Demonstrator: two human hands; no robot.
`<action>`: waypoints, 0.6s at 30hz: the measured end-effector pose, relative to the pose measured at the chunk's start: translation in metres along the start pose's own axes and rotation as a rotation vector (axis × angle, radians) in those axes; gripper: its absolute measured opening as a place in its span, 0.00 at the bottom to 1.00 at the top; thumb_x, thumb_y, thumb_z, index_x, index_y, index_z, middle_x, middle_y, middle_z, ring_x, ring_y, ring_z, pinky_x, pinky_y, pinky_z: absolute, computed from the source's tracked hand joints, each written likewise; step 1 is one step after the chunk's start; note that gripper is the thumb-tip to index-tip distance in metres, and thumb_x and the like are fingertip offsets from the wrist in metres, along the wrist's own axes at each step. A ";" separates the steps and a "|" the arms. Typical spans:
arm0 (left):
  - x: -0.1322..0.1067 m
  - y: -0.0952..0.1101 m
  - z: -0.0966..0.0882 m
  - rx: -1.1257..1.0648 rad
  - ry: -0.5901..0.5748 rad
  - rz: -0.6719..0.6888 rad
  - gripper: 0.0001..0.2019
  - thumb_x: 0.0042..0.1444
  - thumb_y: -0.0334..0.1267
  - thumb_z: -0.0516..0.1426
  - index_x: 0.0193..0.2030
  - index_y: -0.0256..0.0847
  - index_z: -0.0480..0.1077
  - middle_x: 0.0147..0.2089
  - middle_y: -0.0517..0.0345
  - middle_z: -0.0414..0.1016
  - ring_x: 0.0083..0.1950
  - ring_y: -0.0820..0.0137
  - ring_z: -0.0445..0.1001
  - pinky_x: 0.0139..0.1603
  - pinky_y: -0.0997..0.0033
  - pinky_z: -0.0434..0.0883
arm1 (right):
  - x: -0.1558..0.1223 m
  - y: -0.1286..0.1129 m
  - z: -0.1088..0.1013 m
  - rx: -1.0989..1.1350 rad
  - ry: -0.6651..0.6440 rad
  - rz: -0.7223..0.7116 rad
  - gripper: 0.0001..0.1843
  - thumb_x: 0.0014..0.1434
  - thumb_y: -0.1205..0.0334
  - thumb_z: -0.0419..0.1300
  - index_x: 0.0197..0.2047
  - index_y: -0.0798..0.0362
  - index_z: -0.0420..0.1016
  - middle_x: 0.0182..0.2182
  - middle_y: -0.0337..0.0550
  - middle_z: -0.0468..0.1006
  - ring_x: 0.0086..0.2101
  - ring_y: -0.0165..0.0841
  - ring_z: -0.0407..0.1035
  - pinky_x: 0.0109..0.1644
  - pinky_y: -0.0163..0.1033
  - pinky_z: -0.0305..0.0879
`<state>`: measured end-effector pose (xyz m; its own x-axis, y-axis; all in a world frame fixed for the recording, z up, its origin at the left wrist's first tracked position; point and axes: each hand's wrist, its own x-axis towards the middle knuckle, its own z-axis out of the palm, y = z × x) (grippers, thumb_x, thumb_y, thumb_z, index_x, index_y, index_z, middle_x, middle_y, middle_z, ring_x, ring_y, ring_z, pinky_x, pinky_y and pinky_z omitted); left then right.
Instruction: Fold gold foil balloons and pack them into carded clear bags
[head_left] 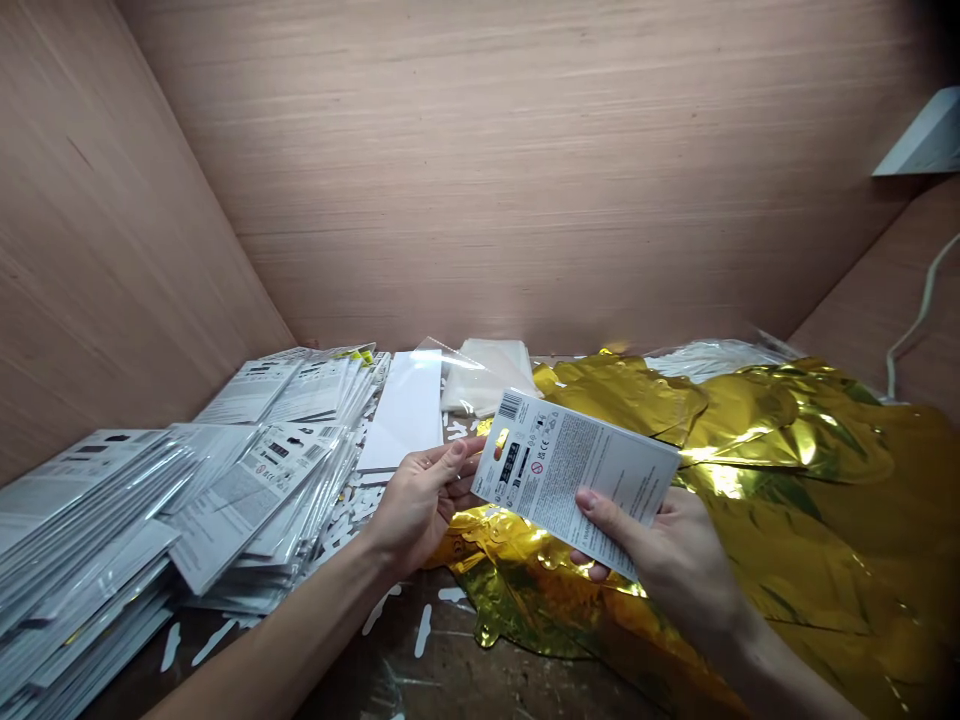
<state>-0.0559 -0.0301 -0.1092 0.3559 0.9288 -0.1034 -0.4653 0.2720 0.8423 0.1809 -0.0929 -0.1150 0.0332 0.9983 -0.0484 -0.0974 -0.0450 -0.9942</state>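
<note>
Both hands hold one white printed card (570,475), with a barcode and small symbols, above the table's middle. My left hand (420,500) pinches its left end with closed fingers. My right hand (667,555) grips its lower right edge, thumb on top. Crumpled gold foil (787,470) lies under and behind the card.
Piles of flat packaged cards (247,480) fill the left side, with more stacked at the near left (67,560). A white sheet (409,410) and clear plastic bags (487,375) lie at the back. Wooden walls (525,180) enclose the space. White paper strips (424,630) litter the table. A white cable (911,330) hangs at right.
</note>
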 end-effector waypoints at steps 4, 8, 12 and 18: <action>-0.003 -0.005 0.001 0.007 -0.054 0.025 0.16 0.66 0.41 0.62 0.54 0.32 0.80 0.52 0.38 0.83 0.49 0.58 0.83 0.51 0.60 0.80 | -0.003 0.001 0.005 0.024 0.004 -0.020 0.24 0.55 0.46 0.74 0.45 0.58 0.84 0.35 0.54 0.84 0.25 0.43 0.79 0.24 0.44 0.82; -0.007 -0.018 0.008 0.028 -0.043 0.058 0.15 0.62 0.38 0.66 0.52 0.33 0.81 0.52 0.40 0.83 0.50 0.58 0.83 0.51 0.61 0.80 | -0.005 0.007 0.013 0.042 -0.019 -0.013 0.24 0.56 0.46 0.73 0.47 0.58 0.83 0.37 0.55 0.85 0.25 0.42 0.80 0.25 0.44 0.82; -0.007 -0.026 0.011 -0.016 0.027 0.044 0.14 0.60 0.38 0.68 0.50 0.33 0.81 0.49 0.41 0.84 0.49 0.58 0.83 0.51 0.61 0.80 | 0.000 0.009 0.014 0.005 -0.069 -0.021 0.24 0.56 0.45 0.73 0.46 0.57 0.84 0.40 0.54 0.86 0.32 0.43 0.82 0.34 0.42 0.83; -0.001 -0.012 0.006 -0.007 0.180 0.097 0.14 0.53 0.35 0.71 0.45 0.31 0.81 0.44 0.44 0.85 0.44 0.61 0.84 0.44 0.70 0.81 | 0.006 -0.009 0.004 -0.040 0.025 -0.135 0.23 0.57 0.43 0.70 0.34 0.58 0.82 0.28 0.48 0.84 0.27 0.39 0.80 0.30 0.39 0.81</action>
<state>-0.0457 -0.0359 -0.1163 0.1587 0.9805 -0.1160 -0.4964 0.1808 0.8491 0.1778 -0.0865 -0.1060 0.0683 0.9941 0.0845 -0.0501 0.0880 -0.9949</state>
